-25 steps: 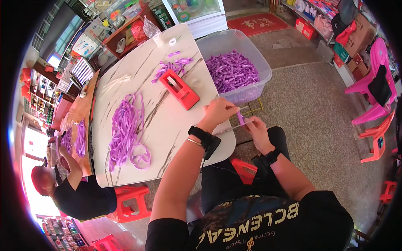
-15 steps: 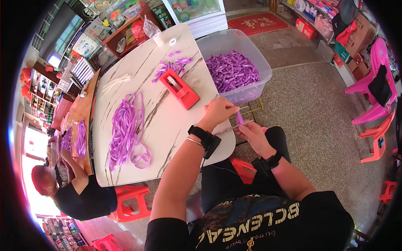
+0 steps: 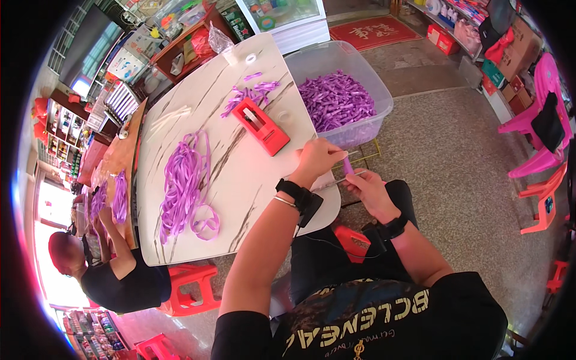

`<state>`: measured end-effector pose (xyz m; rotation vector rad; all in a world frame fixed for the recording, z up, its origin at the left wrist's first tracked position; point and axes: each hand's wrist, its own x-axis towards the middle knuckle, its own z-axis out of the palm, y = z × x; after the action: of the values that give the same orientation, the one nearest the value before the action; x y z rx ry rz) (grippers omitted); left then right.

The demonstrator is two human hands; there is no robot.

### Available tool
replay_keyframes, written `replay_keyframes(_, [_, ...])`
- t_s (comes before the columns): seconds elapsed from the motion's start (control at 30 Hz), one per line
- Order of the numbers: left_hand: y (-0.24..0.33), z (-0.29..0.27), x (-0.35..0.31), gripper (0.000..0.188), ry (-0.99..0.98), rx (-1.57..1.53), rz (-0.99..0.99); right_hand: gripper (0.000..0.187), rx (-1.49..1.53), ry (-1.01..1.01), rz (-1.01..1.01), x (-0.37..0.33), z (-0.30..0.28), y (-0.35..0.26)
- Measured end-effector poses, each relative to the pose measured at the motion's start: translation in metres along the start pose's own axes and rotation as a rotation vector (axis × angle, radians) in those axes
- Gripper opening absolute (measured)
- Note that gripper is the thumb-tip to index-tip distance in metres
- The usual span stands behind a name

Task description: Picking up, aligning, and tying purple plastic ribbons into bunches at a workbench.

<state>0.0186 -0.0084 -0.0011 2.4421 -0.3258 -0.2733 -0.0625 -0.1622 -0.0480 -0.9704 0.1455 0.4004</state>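
Worked with both bare hands at the right edge of a white, brown-veined, marble-look worktop (image 3: pixel 234 168), near the rounded near corner, on a short strip of shiny purple ribbon (image 3: pixel 347 166) upright between the fingertips, just clear of that edge. Seemed partway through handling this single strip against a thin, pale, rod-like tool (image 3: pixel 343 179); seemed to call next for a light, steady pinch above and careful alignment below, without letting the ribbon twist or slip. Had the upper end pinched between thumb and forefinger of the left hand (image 3: pixel 321 158), with no gap showing in that grip. Had the grip of the right hand (image 3: pixel 373 191) closed about the tool, beside the strip's lower end; could not tell about any ribbon caught there too. Held the left forearm slanting up and rightward, back of the hand uppermost; held the right forearm slanting up and leftward, lower and clear of the worktop. Had nearby a long, tangled purple ribbon hank (image 3: pixel 183 195), a red plastic tape dispenser (image 3: pixel 261 127) and a translucent plastic tub (image 3: pixel 354 140) of small purple ribbon pieces (image 3: pixel 337 99).
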Motion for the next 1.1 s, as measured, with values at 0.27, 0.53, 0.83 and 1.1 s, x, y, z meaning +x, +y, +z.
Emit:
replay_keyframes(0.27, [0.005, 0.001, -0.002, 0.018, 0.024, 0.008, -0.006, 0.012, -0.273, -0.052, -0.124, -0.002, -0.017, -0.002])
replay_keyframes(0.53, [-0.004, 0.007, -0.001, 0.024, 0.116, -0.052, 0.119, 0.01, -0.453, -0.037, -0.298, 0.044, -0.046, 0.016])
replay_keyframes(0.83, [0.001, 0.0, -0.003, 0.026, 0.08, -0.005, 0.078, 0.007, -0.243, 0.012, -0.35, 0.032, -0.034, 0.035])
replay_keyframes(1.1, [0.003, 0.0, -0.002, 0.021, 0.047, -0.008, 0.005, 0.002, 0.119, 0.091, -0.265, 0.009, -0.014, 0.036])
